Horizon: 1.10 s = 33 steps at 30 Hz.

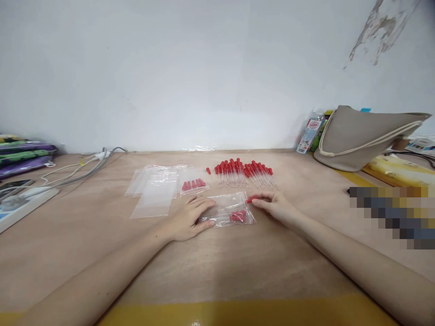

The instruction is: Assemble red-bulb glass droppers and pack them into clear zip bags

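My left hand (193, 218) lies on the left end of a clear zip bag (222, 206), thumb and fingers spread apart. Inside the bag, near its right end, are several red rubber bulbs (238, 216). At that same end my right hand (274, 207) pinches a red-bulbed dropper (250, 199) between thumb and fingers. Its red part touches or overlaps the bag's edge; whether a tube reaches inside cannot be made out. Just behind the bag lies a pile of droppers (233, 170) with red bulbs and thin clear tubes.
Flat clear bags (154, 194) overlap on the left, beside another bag with red-bulbed droppers (193, 184). One red bulb (208, 170) lies apart. A power strip (30, 206) with cables is far left; a grey bag (360, 136) and a yellow package (390, 172) stand right.
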### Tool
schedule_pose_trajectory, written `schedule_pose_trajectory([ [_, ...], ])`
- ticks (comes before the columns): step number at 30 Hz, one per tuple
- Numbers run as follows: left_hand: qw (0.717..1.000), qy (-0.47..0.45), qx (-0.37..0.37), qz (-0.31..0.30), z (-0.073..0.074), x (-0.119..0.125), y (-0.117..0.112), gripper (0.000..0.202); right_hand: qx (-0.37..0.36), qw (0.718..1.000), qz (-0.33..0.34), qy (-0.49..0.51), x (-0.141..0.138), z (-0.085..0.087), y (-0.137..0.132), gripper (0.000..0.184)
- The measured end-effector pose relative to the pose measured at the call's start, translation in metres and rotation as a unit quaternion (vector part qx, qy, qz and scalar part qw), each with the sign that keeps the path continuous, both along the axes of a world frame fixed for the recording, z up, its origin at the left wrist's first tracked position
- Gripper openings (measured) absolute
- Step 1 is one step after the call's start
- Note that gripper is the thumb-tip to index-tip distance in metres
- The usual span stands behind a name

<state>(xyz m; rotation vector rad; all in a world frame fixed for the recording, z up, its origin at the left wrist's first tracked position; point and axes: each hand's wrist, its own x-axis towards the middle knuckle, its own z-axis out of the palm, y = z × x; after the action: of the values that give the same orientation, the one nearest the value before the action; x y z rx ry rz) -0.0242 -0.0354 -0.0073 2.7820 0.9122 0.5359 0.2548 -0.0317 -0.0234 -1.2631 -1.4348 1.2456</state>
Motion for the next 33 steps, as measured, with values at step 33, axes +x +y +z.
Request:
schedule_pose_trajectory([
  [33, 1.000, 0.024, -0.007, 0.011, -0.004, -0.002, 0.003, 0.037, 0.146, 0.866, -0.207, -0.431, 0.008, 0.018, 0.089, 0.014],
])
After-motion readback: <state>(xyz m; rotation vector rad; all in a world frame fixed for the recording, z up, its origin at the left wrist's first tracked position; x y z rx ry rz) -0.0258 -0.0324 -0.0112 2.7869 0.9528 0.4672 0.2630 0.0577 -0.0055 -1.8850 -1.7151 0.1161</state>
